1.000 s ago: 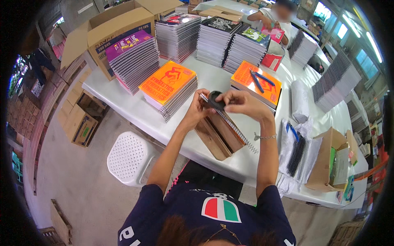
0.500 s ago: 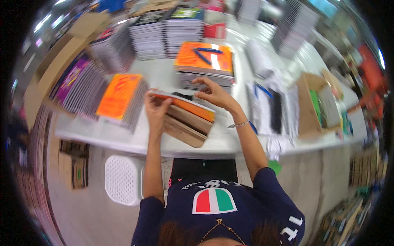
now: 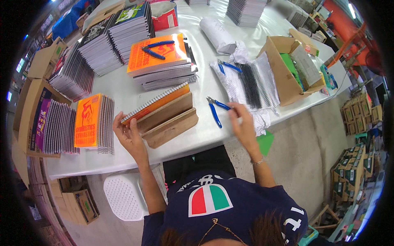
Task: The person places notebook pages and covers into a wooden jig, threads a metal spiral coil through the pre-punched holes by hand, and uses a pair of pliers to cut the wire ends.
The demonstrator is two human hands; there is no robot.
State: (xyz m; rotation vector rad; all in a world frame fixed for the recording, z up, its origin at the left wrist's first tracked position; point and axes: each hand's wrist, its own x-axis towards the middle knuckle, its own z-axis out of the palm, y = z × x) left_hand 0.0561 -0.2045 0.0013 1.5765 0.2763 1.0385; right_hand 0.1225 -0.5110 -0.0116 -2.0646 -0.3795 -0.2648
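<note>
My left hand (image 3: 130, 133) is closed on the lower left end of an orange spiral notebook (image 3: 158, 103). The notebook stands on edge in a wooden holder (image 3: 172, 127), its white coil facing up. My right hand (image 3: 242, 125) has its fingers on one handle of the blue-handled wire cutters (image 3: 214, 110) lying on the table, jaws pointing away from me. Beyond the holder, a second pair of blue cutters (image 3: 155, 50) rests on a stack of orange-topped notebooks (image 3: 162, 78).
Black coils (image 3: 250, 86) lie on white wrapping, with more blue cutters (image 3: 230, 65) there. A cardboard box (image 3: 275, 53) stands to the right. Spiral notebooks (image 3: 88, 121) and an open carton (image 3: 24, 110) are at left; tall stacks (image 3: 131, 37) stand behind. A white stool (image 3: 123, 197) is below.
My right hand has moved from above the notebook's coil down and right onto the cutters. My left hand still holds the notebook. The view has shifted and turned.
</note>
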